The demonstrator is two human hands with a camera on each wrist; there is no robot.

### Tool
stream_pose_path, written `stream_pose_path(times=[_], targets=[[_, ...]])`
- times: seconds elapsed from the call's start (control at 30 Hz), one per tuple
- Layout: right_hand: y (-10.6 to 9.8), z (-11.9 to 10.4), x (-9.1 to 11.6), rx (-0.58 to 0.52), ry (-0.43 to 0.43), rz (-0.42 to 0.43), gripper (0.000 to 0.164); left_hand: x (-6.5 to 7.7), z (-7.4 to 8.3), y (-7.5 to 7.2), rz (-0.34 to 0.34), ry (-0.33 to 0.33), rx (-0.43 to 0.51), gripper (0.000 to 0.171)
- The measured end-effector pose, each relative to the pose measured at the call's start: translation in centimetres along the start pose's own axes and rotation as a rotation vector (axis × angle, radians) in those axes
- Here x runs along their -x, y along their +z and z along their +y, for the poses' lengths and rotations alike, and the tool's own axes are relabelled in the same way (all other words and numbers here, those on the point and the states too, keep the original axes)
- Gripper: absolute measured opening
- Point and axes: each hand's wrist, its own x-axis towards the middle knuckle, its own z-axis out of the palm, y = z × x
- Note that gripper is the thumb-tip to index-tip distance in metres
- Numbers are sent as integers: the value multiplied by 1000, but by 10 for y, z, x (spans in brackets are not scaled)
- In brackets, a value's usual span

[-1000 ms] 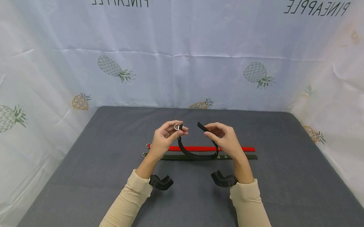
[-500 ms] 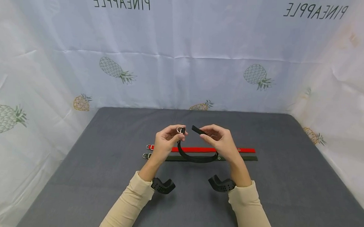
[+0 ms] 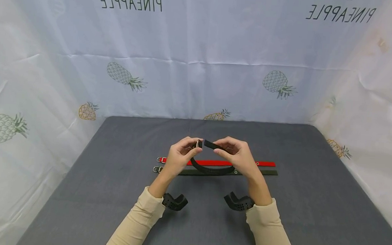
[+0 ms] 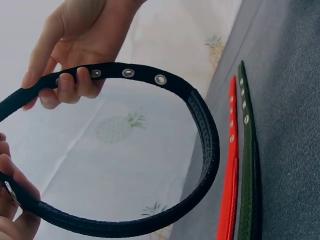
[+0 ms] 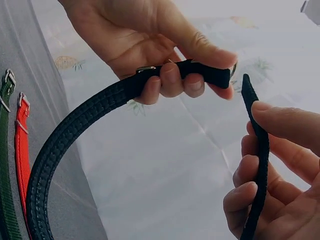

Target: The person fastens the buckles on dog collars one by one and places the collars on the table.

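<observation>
Left wrist shows eyelets (image 4: 128, 73) on the black strap (image 4: 214, 147), unseen from head.

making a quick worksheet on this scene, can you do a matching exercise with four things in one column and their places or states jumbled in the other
Things
1. black strap
2. red strap
3. green strap
4. left hand

Places or states
A. lies on the grey table, lower of the two lying straps in the head view
B. grips an end with a metal ring
C. lies on the table, upper of the two
D. held up in a curve

Pairs: 1-D, 2-C, 3-A, 4-B
</observation>
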Motion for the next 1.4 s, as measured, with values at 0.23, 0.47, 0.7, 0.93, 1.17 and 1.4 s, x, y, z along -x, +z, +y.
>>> stream_pose_path(times=[0.23, 0.47, 0.7, 0.93, 1.17, 1.4], targets=[[-1, 0, 1, -20, -33, -45, 23, 0, 0, 0, -61, 20, -94, 32], [-1, 3, 2, 9, -30, -67, 24, 2, 1, 2, -96, -19, -145, 28], [2, 6, 1, 46, -27, -106, 23, 2, 1, 3, -115, -49, -165, 27], [8, 8, -1, 22, 12, -101, 22, 1, 1, 2, -111, -85, -196, 27], [12, 5, 0, 14, 31, -82, 31, 1, 1, 3, -120, -123, -222, 26], [19, 5, -2, 16, 20, -96, 36, 1, 3, 4, -147, -135, -267, 21]])
